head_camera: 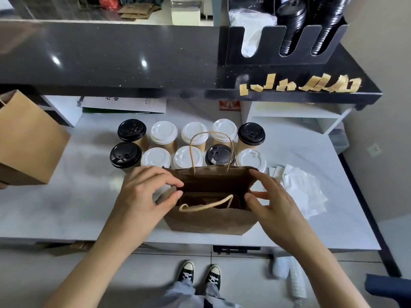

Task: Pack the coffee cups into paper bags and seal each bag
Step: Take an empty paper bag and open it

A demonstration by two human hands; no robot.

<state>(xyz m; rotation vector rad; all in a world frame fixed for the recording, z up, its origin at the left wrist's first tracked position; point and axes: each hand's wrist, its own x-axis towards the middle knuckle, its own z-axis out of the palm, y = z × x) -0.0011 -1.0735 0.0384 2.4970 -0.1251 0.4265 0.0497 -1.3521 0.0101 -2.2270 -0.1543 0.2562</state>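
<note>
At the far left a second paper bag (29, 138) stood apart at the bench (89, 207) edge. My left hand (144, 192) had its grip pinched on the left rim of the open paper bag (211, 221), thumb and fingers curled over the edge. The bag stood just before the ten lidded coffee cups (189, 143), two rows behind it, none packed yet as far as I could see; something brown, perhaps a tray, sat in its bottom. My right hand (273, 203) touched the right rim, fingers bent, but I could not tell whether that grip really held paper.

I judged the risks thus: the near handle (206, 204) drooped into the mouth and might snag a cup going in; an uneven pull could tear or topple the bag into the nearest cups. White napkins (302, 192) lay just right of it, and tape strips (300, 85) hung ready on the black shelf.

Writing on a sheet (124, 103) behind the cups was too small to read; a red label (230, 105) likewise.
</note>
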